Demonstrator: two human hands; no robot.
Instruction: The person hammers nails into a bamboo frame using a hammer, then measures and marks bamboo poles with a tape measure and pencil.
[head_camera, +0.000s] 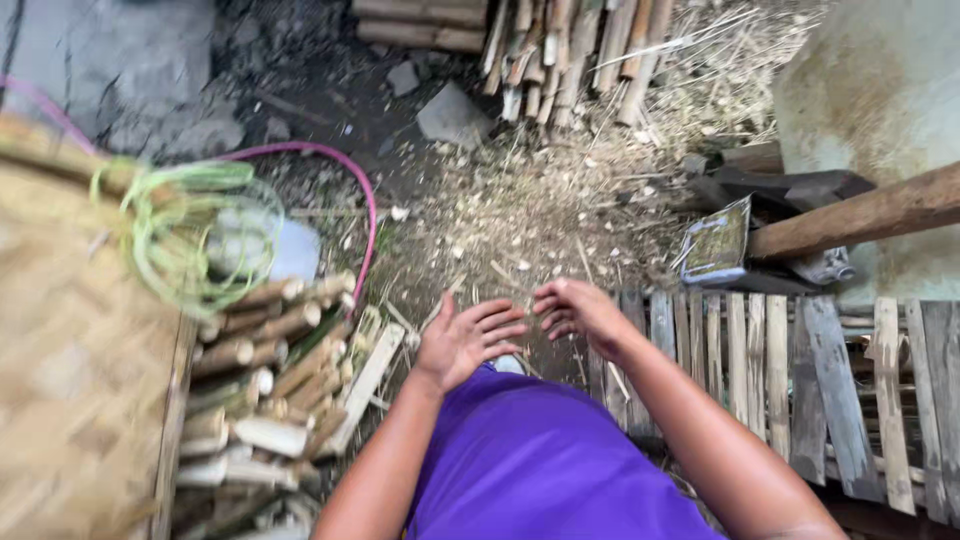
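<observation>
Fingers (500, 322) of left hand (468, 340) spread wide, palm up, holding nothing. Right hand (580, 312) just beside it, fingers loosely curled, also empty; the two hands near each other, not touching. Both hover over chip-strewn ground (520, 215). Landmark: slatted wooden platform (780, 370). Right hand over its near-left edge; left hand just left of it. Cut bamboo pieces (270, 380) piled well left of platform. Woven mat (70, 380) beyond those. Green cord coil (190, 235) above the bamboo pile.
</observation>
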